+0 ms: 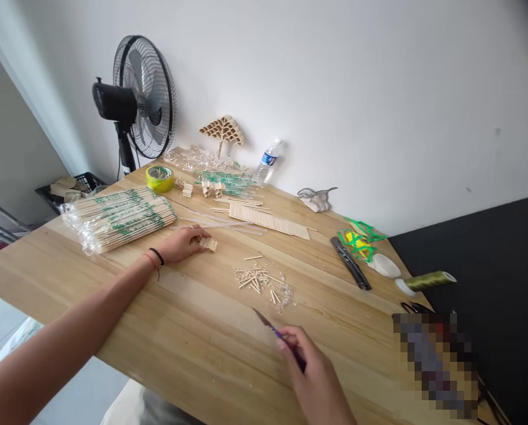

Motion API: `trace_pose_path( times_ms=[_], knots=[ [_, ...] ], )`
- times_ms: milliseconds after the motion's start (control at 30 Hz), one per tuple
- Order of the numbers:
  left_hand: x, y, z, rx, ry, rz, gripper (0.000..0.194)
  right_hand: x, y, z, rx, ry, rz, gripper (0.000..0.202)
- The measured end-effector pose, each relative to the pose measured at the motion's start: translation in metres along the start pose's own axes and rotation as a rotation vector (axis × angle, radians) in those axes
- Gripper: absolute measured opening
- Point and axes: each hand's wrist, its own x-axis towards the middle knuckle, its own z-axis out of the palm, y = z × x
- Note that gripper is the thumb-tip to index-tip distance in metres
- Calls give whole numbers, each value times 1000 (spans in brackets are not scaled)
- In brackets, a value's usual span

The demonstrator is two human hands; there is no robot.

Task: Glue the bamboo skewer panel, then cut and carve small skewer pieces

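Note:
My left hand [184, 243] reaches across the table, its fingers closed on one end of a small block of wooden sticks [209, 244] lying on the tabletop. In my right hand [314, 369], near the front edge, is a small knife [270, 324] with a dark purple handle. Its pointed tip is directed away from me and to the left, just above or on the wood; I cannot tell which. Beyond the tip lies a loose pile of short cut sticks [255, 278] with crumbs. A flat panel of sticks [268, 219] rests behind the pile.
Bagged sticks [122, 221] lie at the left, with yellow tape [160, 179] behind. A tree-shaped stick model [222, 131], a water bottle [268, 162] and a fan [144, 97] stand at the back. Right are a black box cutter [351, 264] and a thread spool [429, 281].

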Motion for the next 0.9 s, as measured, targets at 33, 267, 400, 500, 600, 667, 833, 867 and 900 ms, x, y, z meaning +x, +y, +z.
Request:
trace_pose_path(
  times_ms=[33,267,400,500,600,667,833,867,900],
  knots=[
    [0,-1,0,-9,-5,1,42,-3,-16,17,-50,25,-124,22],
    [2,-10,4,-53,13,19,39,-20,-94,132,-397,124,-500,20],
    [2,-11,6,-48,20,29,38,-12,-96,143,-427,146,-520,23],
    [2,-9,9,0,22,38,39,-4,-81,127,-442,220,-519,23],
    [2,-7,13,49,32,36,40,5,-62,104,-452,278,-460,22],
    [3,-6,15,75,43,45,39,6,-56,94,-435,289,-421,22],
    [4,-7,15,68,29,68,39,-7,-73,107,-314,216,-500,22],
    [5,-7,15,63,24,67,39,-9,-77,112,-302,199,-517,24],
    [5,-8,14,62,21,65,40,-10,-79,114,-300,193,-520,24]
  ],
)
